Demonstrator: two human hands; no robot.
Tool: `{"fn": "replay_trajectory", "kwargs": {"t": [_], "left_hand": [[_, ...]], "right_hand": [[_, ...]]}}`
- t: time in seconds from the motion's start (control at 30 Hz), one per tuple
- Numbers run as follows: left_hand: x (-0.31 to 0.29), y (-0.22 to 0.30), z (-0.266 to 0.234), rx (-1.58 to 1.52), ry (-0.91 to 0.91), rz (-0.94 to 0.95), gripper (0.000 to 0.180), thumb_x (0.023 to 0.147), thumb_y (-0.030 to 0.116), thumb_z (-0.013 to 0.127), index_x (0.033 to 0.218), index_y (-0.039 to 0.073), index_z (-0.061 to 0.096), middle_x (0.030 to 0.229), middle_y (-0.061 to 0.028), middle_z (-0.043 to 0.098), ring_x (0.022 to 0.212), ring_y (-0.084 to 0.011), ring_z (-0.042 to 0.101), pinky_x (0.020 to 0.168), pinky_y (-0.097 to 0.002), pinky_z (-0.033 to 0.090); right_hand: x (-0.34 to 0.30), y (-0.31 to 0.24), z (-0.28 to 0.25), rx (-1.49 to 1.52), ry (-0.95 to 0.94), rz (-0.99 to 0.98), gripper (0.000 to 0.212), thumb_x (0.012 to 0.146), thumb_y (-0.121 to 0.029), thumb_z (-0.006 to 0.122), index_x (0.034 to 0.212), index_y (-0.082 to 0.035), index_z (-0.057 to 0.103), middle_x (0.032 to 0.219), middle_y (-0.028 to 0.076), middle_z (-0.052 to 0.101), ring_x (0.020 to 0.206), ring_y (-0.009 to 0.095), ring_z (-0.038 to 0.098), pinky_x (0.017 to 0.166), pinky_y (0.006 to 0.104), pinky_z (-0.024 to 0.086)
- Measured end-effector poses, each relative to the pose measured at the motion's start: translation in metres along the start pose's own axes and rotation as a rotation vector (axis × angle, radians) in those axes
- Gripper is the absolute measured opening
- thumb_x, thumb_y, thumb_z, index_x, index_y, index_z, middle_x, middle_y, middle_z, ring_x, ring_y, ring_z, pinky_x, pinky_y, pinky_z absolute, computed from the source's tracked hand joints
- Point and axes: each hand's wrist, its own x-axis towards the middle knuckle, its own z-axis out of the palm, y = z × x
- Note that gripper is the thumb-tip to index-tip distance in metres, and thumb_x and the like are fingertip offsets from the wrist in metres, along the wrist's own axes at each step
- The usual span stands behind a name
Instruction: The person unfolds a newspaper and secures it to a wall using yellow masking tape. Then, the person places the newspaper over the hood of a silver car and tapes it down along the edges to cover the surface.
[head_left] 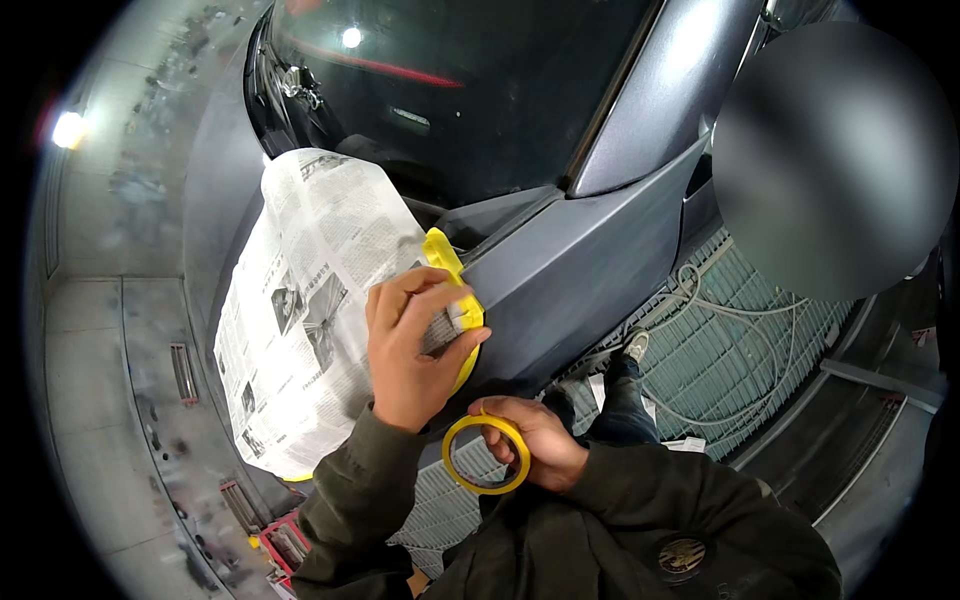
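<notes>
My left hand is closed at the right edge of a newspaper sheet, its thumb and fingers pinching the paper where yellow masking tape runs along it. The newspaper lies over a grey car panel below the windshield, and the tape strip borders the bare bodywork. Just below and to the right, my right hand grips a roll of yellow masking tape, held upright with its round opening showing. Some of the fingers reach into the roll's core. What lies beneath my left palm is hidden.
The dark windshield and grey car body stretch ahead and right. Below right, a pale hose coils over floor grating. A red tray-like object sits at the lower left. A blurred round patch covers the upper right.
</notes>
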Motion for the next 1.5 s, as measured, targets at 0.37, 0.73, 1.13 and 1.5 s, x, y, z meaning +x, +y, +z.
{"fn": "replay_trajectory", "kwargs": {"t": [0.37, 0.73, 1.13, 1.5], "left_hand": [[-0.005, 0.005, 0.014, -0.133, 0.163, -0.113, 0.017, 0.07, 0.007, 0.084, 0.085, 0.012, 0.077, 0.105, -0.0003, 0.07, 0.097, -0.0232, 0.055, 0.082, -0.0345, 0.045], [0.023, -0.015, -0.007, -0.304, 0.051, -0.353, 0.03, 0.07, 0.013, 0.088, 0.095, 0.005, 0.071, 0.103, -0.003, 0.065, 0.067, -0.0109, 0.05, 0.063, -0.0239, 0.044], [0.061, -0.04, 0.0, -0.15, 0.062, -0.375, 0.019, 0.076, 0.015, 0.083, 0.075, 0.003, 0.068, 0.067, -0.0055, 0.065, 0.059, -0.0145, 0.061, 0.057, -0.0276, 0.047], [-0.028, 0.004, -0.004, 0.157, -0.059, -0.04, 0.06, 0.088, 0.035, 0.07, 0.139, 0.009, 0.053, 0.146, -0.0136, 0.049, 0.141, -0.0305, 0.04, 0.114, -0.0467, 0.032]], "right_hand": [[-0.023, -0.015, 0.005, -0.065, 0.06, -0.145, 0.027, 0.1, -0.024, 0.05, 0.11, -0.002, 0.064, 0.072, 0.004, 0.057, 0.054, 0.01, 0.05, 0.051, 0.0239, 0.04], [-0.04, -0.026, 0.005, -0.111, -0.01, -0.221, 0.024, 0.1, -0.02, 0.049, 0.106, -0.001, 0.062, 0.069, 0.005, 0.056, 0.051, 0.012, 0.047, 0.05, 0.0249, 0.038], [-0.055, -0.044, 0.018, -0.307, 0.066, -0.25, 0.021, 0.097, -0.015, 0.049, 0.098, 0.001, 0.061, 0.067, 0.01, 0.056, 0.052, 0.015, 0.05, 0.049, 0.026, 0.04], [-0.051, -0.048, 0.01, -0.412, 0.006, -0.251, 0.023, 0.101, -0.016, 0.047, 0.107, 0.002, 0.062, 0.072, 0.008, 0.06, 0.054, 0.013, 0.052, 0.053, 0.0244, 0.042]]}}
